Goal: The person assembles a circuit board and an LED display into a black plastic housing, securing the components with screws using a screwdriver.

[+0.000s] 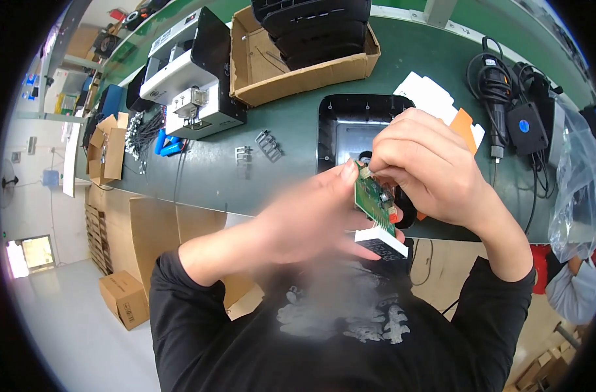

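Note:
A green circuit board [374,201] with a white display module [381,243] at its lower end is held tilted above the bench's front edge. My left hand [304,212], partly blurred, grips the board with its thumb near the top corner and fingers beneath. At that top corner the closed fingers of my right hand [429,163] pinch beside a small pale connector; whatever lies between the fingertips is hidden. A black plastic housing [325,130] lies open behind the board, partly covered by my hands.
An open cardboard box [298,85] holding stacked black housings [321,32] stands at the back. A white-and-black machine [197,85] is left of it. Small metal parts [269,145] lie on the green bench. At right are a corded electric screwdriver [496,98] and a clear plastic bag [574,189].

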The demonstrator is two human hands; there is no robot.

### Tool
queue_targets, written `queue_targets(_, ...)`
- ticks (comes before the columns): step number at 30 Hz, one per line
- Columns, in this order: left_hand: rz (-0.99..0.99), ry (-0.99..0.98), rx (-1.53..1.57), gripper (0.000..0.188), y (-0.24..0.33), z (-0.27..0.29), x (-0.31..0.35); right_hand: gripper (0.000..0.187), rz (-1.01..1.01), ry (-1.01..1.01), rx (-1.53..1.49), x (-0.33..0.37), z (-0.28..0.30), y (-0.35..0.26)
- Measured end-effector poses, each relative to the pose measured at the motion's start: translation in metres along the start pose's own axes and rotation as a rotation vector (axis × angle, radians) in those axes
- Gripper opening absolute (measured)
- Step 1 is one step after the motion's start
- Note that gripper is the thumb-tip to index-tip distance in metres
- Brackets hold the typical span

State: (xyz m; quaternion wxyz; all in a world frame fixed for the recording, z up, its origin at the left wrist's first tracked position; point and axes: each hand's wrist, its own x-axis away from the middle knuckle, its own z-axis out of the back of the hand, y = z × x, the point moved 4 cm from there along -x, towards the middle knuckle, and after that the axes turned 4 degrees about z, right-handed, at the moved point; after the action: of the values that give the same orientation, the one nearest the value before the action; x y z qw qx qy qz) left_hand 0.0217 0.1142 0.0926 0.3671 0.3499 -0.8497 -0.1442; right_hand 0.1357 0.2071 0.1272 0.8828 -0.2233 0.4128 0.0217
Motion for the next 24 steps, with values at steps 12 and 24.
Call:
queue_targets(12,-0.040,-0.003,-0.061,0.062,0.004,0.005,-0.003,0.024,-0.007,0.010,-0.004,-0.002,-0.003,0.004)
queue_targets(24,-0.159,-0.087,0.172,0.047,-0.001,0.000,0.003,0.024,0.070,-0.123,0.185,-0.017,-0.001,-0.005)
